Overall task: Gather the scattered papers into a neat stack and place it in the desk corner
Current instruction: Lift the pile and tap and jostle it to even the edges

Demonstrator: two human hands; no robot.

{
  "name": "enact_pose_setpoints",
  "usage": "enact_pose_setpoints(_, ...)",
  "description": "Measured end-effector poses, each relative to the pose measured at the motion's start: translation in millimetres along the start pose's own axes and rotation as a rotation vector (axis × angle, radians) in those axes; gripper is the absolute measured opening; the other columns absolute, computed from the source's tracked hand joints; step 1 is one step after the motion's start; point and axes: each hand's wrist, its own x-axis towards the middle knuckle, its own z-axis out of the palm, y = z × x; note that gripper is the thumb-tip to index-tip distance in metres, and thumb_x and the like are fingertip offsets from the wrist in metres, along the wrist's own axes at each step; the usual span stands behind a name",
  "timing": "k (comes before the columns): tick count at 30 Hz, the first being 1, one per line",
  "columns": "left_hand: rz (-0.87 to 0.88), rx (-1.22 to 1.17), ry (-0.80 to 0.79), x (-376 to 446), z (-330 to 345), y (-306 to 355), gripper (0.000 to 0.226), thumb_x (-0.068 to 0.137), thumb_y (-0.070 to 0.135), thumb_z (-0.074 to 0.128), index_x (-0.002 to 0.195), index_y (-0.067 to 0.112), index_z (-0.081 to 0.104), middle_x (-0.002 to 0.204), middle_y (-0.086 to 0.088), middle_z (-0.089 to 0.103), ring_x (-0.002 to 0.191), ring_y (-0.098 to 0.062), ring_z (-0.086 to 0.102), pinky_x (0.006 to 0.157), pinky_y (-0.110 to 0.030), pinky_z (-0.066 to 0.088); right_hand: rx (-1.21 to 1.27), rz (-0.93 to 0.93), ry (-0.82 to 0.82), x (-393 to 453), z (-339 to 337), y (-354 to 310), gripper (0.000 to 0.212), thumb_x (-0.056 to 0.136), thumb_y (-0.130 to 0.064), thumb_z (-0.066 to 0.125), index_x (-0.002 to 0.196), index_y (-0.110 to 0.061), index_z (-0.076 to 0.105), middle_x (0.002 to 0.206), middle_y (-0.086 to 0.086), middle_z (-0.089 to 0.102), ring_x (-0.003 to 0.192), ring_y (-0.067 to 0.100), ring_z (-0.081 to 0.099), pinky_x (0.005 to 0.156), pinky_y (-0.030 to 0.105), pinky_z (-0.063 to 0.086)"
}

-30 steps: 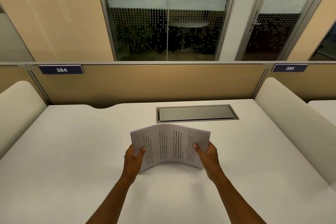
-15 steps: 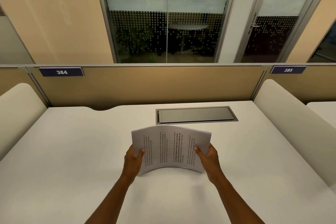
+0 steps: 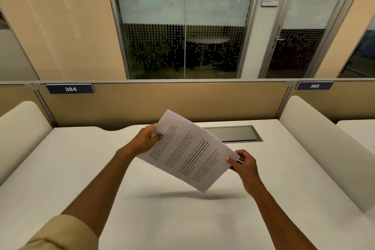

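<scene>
Both hands gripped the stack of papers (image 3: 187,150) above the white desk (image 3: 60,168), clear of the surface, with its shadow lying on the desk below. The left hand (image 3: 146,140) pinched the upper left edge, thumb on the printed face, and the right hand (image 3: 242,161) pinched the lower right edge; the stack was tilted, one corner pointing up toward the tan partition (image 3: 162,101) and another down at the desk. The grey hatch (image 3: 233,133) sat just behind the papers, partly covered by them.
</scene>
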Motion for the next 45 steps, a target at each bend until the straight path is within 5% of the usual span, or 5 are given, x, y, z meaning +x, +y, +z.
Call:
enact_pose_setpoints(18, 0.156, 0.509, -0.401, 45, 7, 103, 0.018, 0.092, 0.015, 0.057, 0.108, 0.010, 0.061, 0.109, -0.010, 0.066, 0.100, -0.027, 0.064, 0.087, -0.047, 0.055, -0.319, -0.127, -0.291, -16, 29, -24, 0.023, 0.094, -0.028, 0.060, 0.116, -0.020, 0.060, 0.108, -0.001, 0.070, 0.088, 0.019, 0.071, 0.071, 0.025, 0.058)
enact_pose_setpoints(28, 0.028, 0.430, 0.308, 22, 43, 49, 0.067, 0.077, 0.052, 0.071, 0.130, 0.021, 0.045, 0.133, -0.004, 0.054, 0.125, -0.028, 0.047, 0.111, -0.066, 0.018, -0.142, -0.072, -0.210, -19, 14, -15, 0.022, 0.095, -0.029, 0.058, 0.114, -0.018, 0.061, 0.103, 0.003, 0.074, 0.086, 0.024, 0.074, 0.070, 0.034, 0.062)
enact_pose_setpoints(33, -0.175, -0.279, 0.300, 0, 66, 22, 0.115, 0.069, 0.038, 0.085, 0.154, 0.019, 0.010, 0.154, -0.011, 0.032, 0.137, -0.031, 0.039, 0.107, -0.049, 0.041, -0.068, -0.043, -0.151, -14, 12, -12, 0.027, 0.094, -0.028, 0.061, 0.118, -0.016, 0.061, 0.106, 0.005, 0.074, 0.090, 0.027, 0.073, 0.076, 0.042, 0.062)
enact_pose_setpoints(40, -0.313, -0.704, 0.178, -42, 113, -8, 0.027, 0.091, 0.013, 0.065, 0.116, 0.003, 0.064, 0.107, -0.011, 0.074, 0.100, -0.032, 0.070, 0.079, -0.036, 0.060, 0.025, -0.020, -0.120, -13, 17, -14, 0.028, 0.093, -0.024, 0.063, 0.119, -0.012, 0.061, 0.108, 0.007, 0.074, 0.091, 0.028, 0.073, 0.076, 0.041, 0.062)
enact_pose_setpoints(45, -0.373, -0.784, 0.329, -60, 130, -8, 0.016, 0.089, 0.009, 0.066, 0.098, -0.003, 0.071, 0.097, -0.016, 0.075, 0.085, -0.033, 0.071, 0.067, -0.035, 0.060, 0.032, 0.024, -0.099, -14, 21, -8, 0.028, 0.092, -0.023, 0.064, 0.118, -0.012, 0.062, 0.108, 0.010, 0.074, 0.091, 0.029, 0.073, 0.077, 0.045, 0.062)
